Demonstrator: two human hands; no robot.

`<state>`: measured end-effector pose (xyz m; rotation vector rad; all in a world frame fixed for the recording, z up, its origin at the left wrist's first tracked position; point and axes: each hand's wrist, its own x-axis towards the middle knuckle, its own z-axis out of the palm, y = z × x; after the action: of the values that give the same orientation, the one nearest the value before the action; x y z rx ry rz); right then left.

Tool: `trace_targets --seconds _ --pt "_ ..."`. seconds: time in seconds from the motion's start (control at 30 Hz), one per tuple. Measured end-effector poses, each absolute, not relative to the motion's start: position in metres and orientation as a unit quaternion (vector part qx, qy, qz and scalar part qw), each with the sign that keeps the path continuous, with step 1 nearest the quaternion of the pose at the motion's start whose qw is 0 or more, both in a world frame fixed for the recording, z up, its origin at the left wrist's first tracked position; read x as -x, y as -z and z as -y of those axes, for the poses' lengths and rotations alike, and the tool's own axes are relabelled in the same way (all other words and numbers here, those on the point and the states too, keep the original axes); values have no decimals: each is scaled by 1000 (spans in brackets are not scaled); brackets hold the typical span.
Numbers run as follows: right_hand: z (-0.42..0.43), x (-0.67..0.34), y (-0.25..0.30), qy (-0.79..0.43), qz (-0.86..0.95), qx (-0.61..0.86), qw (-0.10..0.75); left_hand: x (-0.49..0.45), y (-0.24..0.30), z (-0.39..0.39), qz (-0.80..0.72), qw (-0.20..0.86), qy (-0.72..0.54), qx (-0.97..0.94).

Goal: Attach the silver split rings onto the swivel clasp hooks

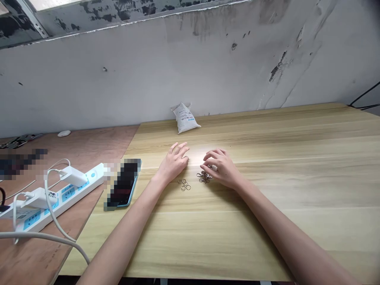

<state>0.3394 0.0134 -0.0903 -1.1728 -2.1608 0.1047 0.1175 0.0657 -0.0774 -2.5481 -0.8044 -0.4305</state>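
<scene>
Both my hands rest on a light wooden table [267,166]. My left hand [173,162] lies palm down with its fingers stretched forward and slightly apart, holding nothing I can see. Just below it lie a few small loose metal rings [184,185]. My right hand [221,168] has its fingers curled down over a small heap of metal rings and clasps [204,177], its fingertips touching the heap; whether it pinches a piece is hidden.
A small white bag [185,118] leans at the wall behind the hands. A phone [124,184] lies at the table's left edge. On the reddish-brown table [86,146] to the left sits a white power strip [56,196] with chargers and cables.
</scene>
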Motion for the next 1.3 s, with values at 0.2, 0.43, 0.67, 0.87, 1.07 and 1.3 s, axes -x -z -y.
trace_targets --seconds 0.2,0.43,0.67,0.87,1.07,1.3 --pt "-13 -341 89 -52 828 453 325 -124 64 -72 301 146 111 936" --pt "-12 -339 87 -82 806 461 362 -127 44 -55 363 -60 222 903" --pt "-2 -324 80 -172 785 429 413 -125 42 -25 408 -272 284 824" --pt "2 -317 80 -148 800 419 403 -121 55 -22 413 -338 288 795" --pt "2 -317 82 -134 806 427 386 -122 57 -19 414 -324 295 798" --pt "3 -317 80 -182 789 442 385 -124 54 -16 397 -257 289 832"
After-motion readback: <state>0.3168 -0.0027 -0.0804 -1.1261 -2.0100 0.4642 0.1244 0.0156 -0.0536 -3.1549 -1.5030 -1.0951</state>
